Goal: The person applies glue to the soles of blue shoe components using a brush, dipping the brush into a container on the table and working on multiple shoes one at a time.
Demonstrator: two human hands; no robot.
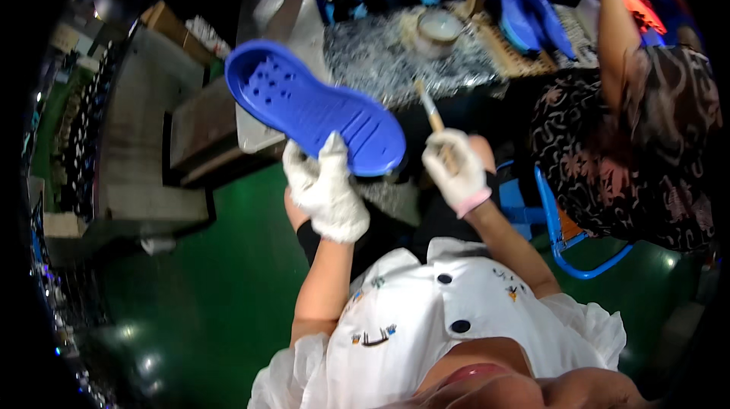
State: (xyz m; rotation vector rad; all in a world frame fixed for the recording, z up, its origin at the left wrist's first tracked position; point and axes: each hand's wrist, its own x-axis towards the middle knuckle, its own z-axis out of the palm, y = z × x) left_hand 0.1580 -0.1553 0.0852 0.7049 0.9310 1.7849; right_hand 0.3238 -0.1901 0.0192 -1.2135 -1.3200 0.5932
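- As the head view looks down on you, your gloved left hand [327, 192] grasps a blue shoe sole [315, 109] by its near edge; the sole is up in the air, tilted, its holed end toward the upper left.
- Your gloved right hand [455, 173] is closed around a thin brush [428, 103], its tip pointing up and away from you, just beside the sole and apart from it.
- That tip is small and blurred, so you can't fairly tell from here whether it is wet.
- Past both hands lies the bench [365, 52] with its wrinkled covering, where a round bowl [439, 27] stands near more blue soles [525, 17].
- Watch your hold: one edge carries the whole sole, so a push near the far, holed end could twist it or make it slip.
- Mind the gap: if either wrist drifts inward, the brush could mark the sole where you don't want it.
- Reaching over the bench, you could tip the bowl by catching its rim, or snag the covering.
- Swinging wide to your right, your elbow could bump the blue chair [553, 219] or the co-worker [582, 135] there.
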